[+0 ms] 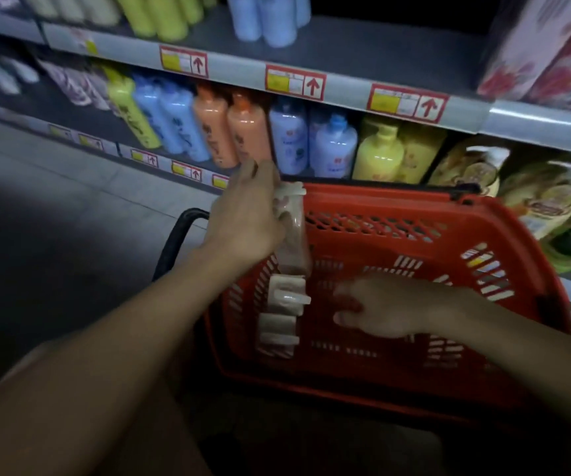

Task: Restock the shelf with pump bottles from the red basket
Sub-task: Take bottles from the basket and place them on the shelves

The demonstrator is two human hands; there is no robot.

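Two hands over red basket point(414, 214) | my left hand point(246, 218) grips a pump bottle point(294, 231) at the basket's left rim | two more pump heads point(286, 297) just below it, left of my right hand point(380, 309) | right hand low inside basket, blurred, grip cannot tell | shelf point(346, 85) above both hands

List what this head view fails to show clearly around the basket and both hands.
- Right hand: motion blur hides whether it grips anything inside the red basket.
- Pump bottle in the left hand: label blurred, left side hidden by the hand.
- Price tags: print too small.
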